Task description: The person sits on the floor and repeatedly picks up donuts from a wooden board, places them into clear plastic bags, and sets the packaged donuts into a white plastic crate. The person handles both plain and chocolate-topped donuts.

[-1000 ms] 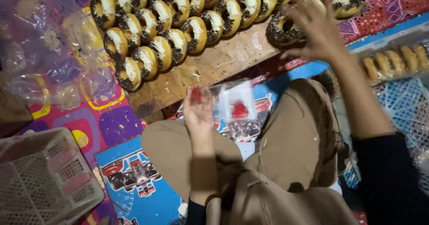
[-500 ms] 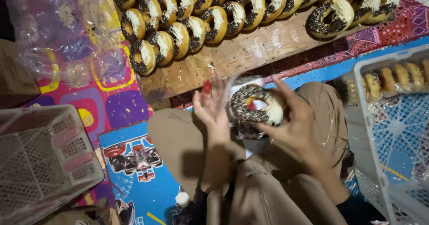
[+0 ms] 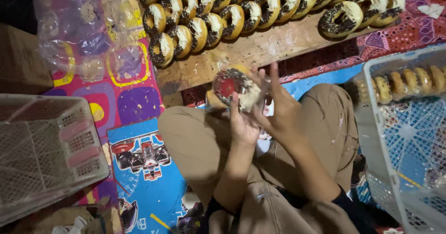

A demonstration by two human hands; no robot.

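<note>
A doughnut with chocolate sprinkles and pale icing [image 3: 236, 88] sits inside a small clear plastic bag with a red patch on it, held above my lap. My left hand [image 3: 241, 125] supports the bag from below. My right hand [image 3: 280, 108] grips the doughnut and bag from the right side, fingers spread upward. Both hands meet over my tan trousers [image 3: 195, 141]. Rows of similar sprinkled doughnuts [image 3: 204, 25] lie on a wooden board [image 3: 260, 48] just beyond my hands.
A white plastic basket [image 3: 376, 136] at the right holds bagged doughnuts [image 3: 404, 83]. An upturned grey basket [image 3: 46, 145] sits at the left. Clear plastic bags [image 3: 83, 29] lie at the upper left on a colourful mat [image 3: 134, 104].
My right hand took a doughnut from the board, brought it to my lap and put it into the bag that my left hand holds. The view shifted slightly.
</note>
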